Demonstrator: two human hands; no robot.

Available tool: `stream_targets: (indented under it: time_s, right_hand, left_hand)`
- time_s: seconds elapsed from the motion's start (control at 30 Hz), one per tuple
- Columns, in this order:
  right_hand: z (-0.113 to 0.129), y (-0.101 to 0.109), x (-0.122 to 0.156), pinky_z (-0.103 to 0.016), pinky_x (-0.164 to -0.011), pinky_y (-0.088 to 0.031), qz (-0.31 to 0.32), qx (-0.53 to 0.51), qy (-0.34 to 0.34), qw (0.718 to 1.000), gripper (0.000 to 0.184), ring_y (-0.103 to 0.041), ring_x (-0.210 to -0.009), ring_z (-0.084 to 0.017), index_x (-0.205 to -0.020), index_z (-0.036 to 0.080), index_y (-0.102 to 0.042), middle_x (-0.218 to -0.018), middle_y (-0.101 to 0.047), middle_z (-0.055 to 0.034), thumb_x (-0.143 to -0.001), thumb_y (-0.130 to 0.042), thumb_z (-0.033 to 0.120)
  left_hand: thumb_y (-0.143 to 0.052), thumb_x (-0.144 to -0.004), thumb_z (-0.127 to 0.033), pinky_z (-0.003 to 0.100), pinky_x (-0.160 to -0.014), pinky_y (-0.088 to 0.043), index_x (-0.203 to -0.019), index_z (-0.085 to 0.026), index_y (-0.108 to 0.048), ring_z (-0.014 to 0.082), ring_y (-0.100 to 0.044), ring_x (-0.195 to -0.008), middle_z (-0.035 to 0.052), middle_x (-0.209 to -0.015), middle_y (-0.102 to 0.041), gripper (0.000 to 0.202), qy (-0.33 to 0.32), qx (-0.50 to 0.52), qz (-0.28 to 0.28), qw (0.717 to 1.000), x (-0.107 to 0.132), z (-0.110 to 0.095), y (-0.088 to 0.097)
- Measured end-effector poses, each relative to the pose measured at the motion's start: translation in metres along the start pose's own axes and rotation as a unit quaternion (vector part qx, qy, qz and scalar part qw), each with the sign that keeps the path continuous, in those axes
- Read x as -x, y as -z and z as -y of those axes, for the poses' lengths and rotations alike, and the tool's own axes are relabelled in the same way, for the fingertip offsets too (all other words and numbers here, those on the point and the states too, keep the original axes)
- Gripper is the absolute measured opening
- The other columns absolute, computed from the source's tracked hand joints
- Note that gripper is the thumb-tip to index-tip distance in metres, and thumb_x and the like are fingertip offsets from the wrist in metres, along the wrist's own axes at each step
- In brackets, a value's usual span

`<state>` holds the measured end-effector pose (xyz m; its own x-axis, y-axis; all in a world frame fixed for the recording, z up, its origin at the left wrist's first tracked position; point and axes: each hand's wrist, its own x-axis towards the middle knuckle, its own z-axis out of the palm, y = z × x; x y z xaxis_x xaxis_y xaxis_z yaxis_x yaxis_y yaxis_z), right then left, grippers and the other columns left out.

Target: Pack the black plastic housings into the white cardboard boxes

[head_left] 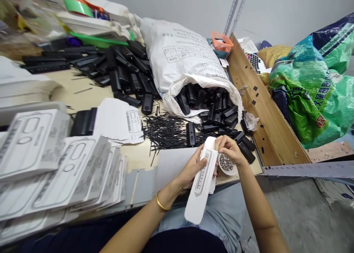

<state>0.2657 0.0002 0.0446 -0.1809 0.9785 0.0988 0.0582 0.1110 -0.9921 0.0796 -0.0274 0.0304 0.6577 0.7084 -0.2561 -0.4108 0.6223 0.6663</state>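
Head view: the left hand curls around a printed white carton; the right hand, nearly closed, pinches its upper edge.

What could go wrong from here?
The bowl of small metal parts sits near the table's front edge, right by the right hand; a bump could spill it. The stacked boxes lean fanned out along that edge, so a nudge might send some sliding off. The loose black sticks could scatter if brushed.
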Motion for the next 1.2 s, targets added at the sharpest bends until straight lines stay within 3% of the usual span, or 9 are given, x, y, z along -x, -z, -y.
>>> stream_targets:
  time_s: [0.07,0.13,0.27,0.4,0.53,0.73,0.97,1.07,1.2]
  right_hand:
    - [-0.006,-0.016,0.005,-0.035,-0.087,-0.043,-0.109,0.032,0.019,0.993,0.020,-0.056,-0.093,-0.020,-0.081,0.023,-0.062,-0.091,-0.061,-0.0032,-0.074,-0.068,0.041]
    - [-0.014,-0.035,0.013,-0.033,-0.091,-0.040,-0.166,0.060,0.005,0.984,0.019,-0.054,-0.101,-0.020,-0.090,0.023,-0.065,-0.102,-0.060,-0.0044,-0.083,-0.058,0.039]
    - [-0.029,-0.061,0.030,-0.027,-0.070,-0.043,-0.193,0.040,-0.067,0.978,0.031,-0.054,-0.074,-0.015,-0.078,0.020,-0.061,-0.077,-0.058,-0.0008,-0.092,-0.041,0.040]
    - [-0.033,-0.066,0.038,-0.026,-0.069,-0.043,-0.246,0.033,-0.064,0.966,0.017,-0.053,-0.074,-0.014,-0.087,0.022,-0.055,-0.079,-0.057,0.0007,-0.089,-0.050,0.038]
    - [-0.026,-0.066,0.029,-0.029,-0.083,-0.044,-0.206,-0.023,-0.048,0.977,0.017,-0.058,-0.089,-0.017,-0.094,0.022,-0.059,-0.092,-0.062,-0.0027,-0.086,-0.055,0.037]
    - [-0.031,-0.070,0.006,-0.026,-0.070,-0.045,-0.187,-0.116,-0.112,0.969,0.022,-0.056,-0.072,-0.014,-0.077,0.020,-0.060,-0.079,-0.063,0.0000,-0.079,-0.063,0.042]
    - [-0.037,-0.077,0.032,-0.029,-0.081,-0.045,-0.212,-0.062,-0.088,0.971,0.021,-0.059,-0.087,-0.016,-0.088,0.019,-0.062,-0.092,-0.065,-0.0032,-0.082,-0.059,0.039]
    - [-0.045,-0.067,0.031,-0.027,-0.071,-0.046,-0.276,-0.064,-0.102,0.954,0.024,-0.057,-0.077,-0.015,-0.090,0.020,-0.058,-0.084,-0.062,-0.0004,-0.081,-0.059,0.043]
    - [-0.058,-0.067,0.000,-0.026,-0.064,-0.044,-0.297,-0.007,-0.107,0.949,0.027,-0.053,-0.067,-0.013,-0.086,0.020,-0.054,-0.074,-0.057,0.0015,-0.087,-0.045,0.045]
  left_hand:
    - [-0.068,-0.076,-0.040,0.035,-0.062,-0.055,-0.140,-0.032,-0.019,0.0214,-0.068,-0.069,0.0057,-0.092,-0.066,0.081,-0.035,-0.020,-0.025,0.999,-0.003,-0.003,0.002]
    - [-0.065,-0.078,-0.041,0.033,-0.060,-0.054,-0.133,-0.031,-0.028,0.0193,-0.066,-0.066,0.0030,-0.089,-0.064,0.068,-0.055,-0.053,-0.054,0.996,-0.006,-0.002,0.003]
    - [-0.060,-0.081,-0.044,0.025,-0.062,-0.051,-0.108,-0.021,-0.048,0.0145,-0.062,-0.071,0.0015,-0.086,-0.060,0.038,-0.051,-0.137,-0.094,0.985,-0.009,0.012,0.005]
    - [-0.061,-0.080,-0.044,0.028,-0.066,-0.052,-0.135,-0.026,-0.028,0.0157,-0.063,-0.072,0.0031,-0.092,-0.064,0.066,-0.049,-0.156,-0.139,0.977,-0.009,0.015,0.004]
    - [-0.058,-0.083,-0.042,0.037,-0.062,-0.053,-0.144,-0.029,0.014,0.0186,-0.064,-0.060,0.0040,-0.084,-0.067,0.095,-0.020,-0.105,-0.134,0.985,-0.007,0.008,0.006]
    - [-0.063,-0.079,-0.039,0.040,-0.089,-0.046,-0.148,-0.023,0.003,0.0223,-0.064,-0.095,0.0097,-0.107,-0.067,0.097,-0.087,-0.281,-0.163,0.942,-0.002,0.008,0.016]
    - [-0.048,-0.088,-0.046,0.033,-0.068,-0.050,-0.146,-0.020,0.016,0.0168,-0.063,-0.068,0.0035,-0.082,-0.068,0.090,-0.068,-0.240,-0.145,0.957,-0.006,0.003,0.021]
    - [-0.040,-0.091,-0.042,0.036,-0.079,-0.050,-0.149,-0.022,-0.002,0.0192,-0.064,-0.084,0.0084,-0.096,-0.067,0.072,-0.130,-0.337,-0.146,0.921,-0.004,0.009,0.028]
    - [-0.061,-0.078,-0.031,0.050,-0.105,-0.032,-0.133,-0.025,-0.042,0.0293,-0.044,-0.126,0.0137,-0.132,-0.048,0.059,-0.297,-0.511,-0.151,0.793,0.007,0.015,0.040]
